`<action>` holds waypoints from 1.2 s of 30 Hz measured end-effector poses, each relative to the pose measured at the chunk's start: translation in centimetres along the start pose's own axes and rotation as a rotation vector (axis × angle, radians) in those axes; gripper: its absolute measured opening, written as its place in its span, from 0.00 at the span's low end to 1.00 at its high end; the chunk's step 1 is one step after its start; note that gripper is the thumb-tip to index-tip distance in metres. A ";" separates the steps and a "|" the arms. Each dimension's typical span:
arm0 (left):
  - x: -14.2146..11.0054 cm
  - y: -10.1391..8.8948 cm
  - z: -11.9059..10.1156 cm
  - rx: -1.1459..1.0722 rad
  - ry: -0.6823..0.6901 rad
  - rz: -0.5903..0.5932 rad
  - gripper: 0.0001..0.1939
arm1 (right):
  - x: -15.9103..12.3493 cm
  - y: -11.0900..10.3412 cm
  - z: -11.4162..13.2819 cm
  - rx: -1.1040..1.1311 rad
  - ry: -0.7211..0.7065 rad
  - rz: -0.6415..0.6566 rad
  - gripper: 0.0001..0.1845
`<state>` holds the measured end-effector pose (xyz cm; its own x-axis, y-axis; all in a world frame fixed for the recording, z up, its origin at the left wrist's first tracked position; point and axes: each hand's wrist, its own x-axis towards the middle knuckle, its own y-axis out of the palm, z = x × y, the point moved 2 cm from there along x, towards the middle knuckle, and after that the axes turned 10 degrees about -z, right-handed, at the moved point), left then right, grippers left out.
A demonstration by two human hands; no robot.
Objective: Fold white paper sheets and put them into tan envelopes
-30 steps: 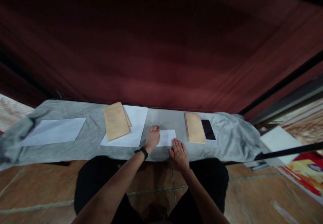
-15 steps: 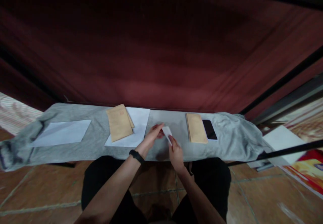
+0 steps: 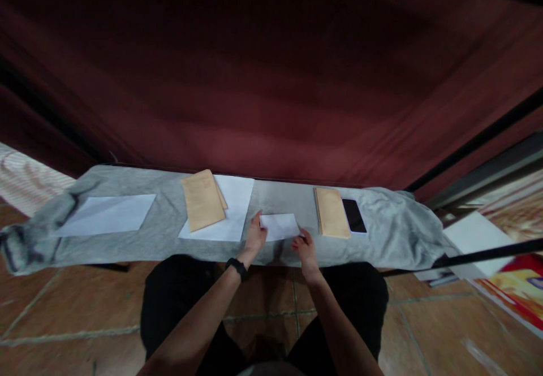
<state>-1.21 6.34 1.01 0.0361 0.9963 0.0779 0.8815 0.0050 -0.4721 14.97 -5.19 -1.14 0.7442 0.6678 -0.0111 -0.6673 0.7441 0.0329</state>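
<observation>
The small white paper (image 3: 279,227) was between the two sets of fingers, the left hand (image 3: 255,233) pinching its left edge and the right hand (image 3: 305,247) nipping its lower right corner, thumb nearly against finger. Left of the left fingers, brown envelopes (image 3: 204,203) rested on a larger white sheet (image 3: 237,206); right of the right fingers lay a tan stack (image 3: 333,213) beside a phone (image 3: 354,216).

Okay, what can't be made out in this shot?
All in the head view:
Red marking on the upper brown envelope: too small and blurred to read.
Lower brown envelope: mostly covered by the upper one.
White sheet: partly covered by those envelopes.
Underside of the small white paper: hidden by its upper face.
Red-yellow printed item: cut off by the right edge.
</observation>
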 end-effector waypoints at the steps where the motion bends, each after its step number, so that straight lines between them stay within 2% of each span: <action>1: 0.0 0.0 0.0 0.052 0.028 -0.009 0.35 | 0.0 -0.5 -0.1 -0.033 -0.001 -0.027 0.24; 3: -0.2 -0.1 0.0 0.103 0.061 -0.016 0.34 | -0.3 -1.3 0.0 -0.152 -0.046 -0.073 0.26; 5: -0.7 -0.1 -0.2 0.137 0.101 -0.016 0.32 | -0.8 -1.4 0.5 -0.347 -0.200 -0.051 0.25; 8: -1.5 0.0 -0.8 0.321 0.237 -0.024 0.28 | -1.8 -0.2 1.2 -0.676 -0.527 0.112 0.25; 11: -2.6 0.6 -1.3 0.581 0.453 0.004 0.25 | -2.6 1.1 1.1 -0.898 -0.708 0.257 0.26; 14: -4.0 1.3 -1.1 0.641 0.641 0.121 0.24 | -2.8 1.3 0.4 -1.062 -0.763 0.288 0.27; 17: -4.9 1.2 -0.4 0.650 0.745 0.208 0.26 | -2.7 0.7 -0.3 -1.123 -0.815 0.293 0.28; 21: -5.3 -0.4 0.3 0.630 0.872 0.317 0.29 | -2.4 -0.7 -0.9 -1.165 -0.852 0.291 0.28; 27: -5.3 -2.7 0.0 0.623 0.913 0.394 0.32 | -2.0 -1.9 -1.1 -1.175 -0.838 0.280 0.29; 31: -5.4 -2.8 -0.1 0.629 0.937 0.392 0.33 | -1.5 -0.6 -0.4 -1.157 -0.812 0.295 0.29; 36: -5.3 -2.3 0.3 0.654 0.947 0.396 0.30 | -0.6 2.8 0.1 -1.131 -0.917 0.485 0.29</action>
<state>-3.57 1.06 1.39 0.8190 0.4836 0.3089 0.3378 0.0289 -0.9408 12.61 -3.51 -0.90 -0.0662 0.9183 0.3903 -0.2004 0.3710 -0.9068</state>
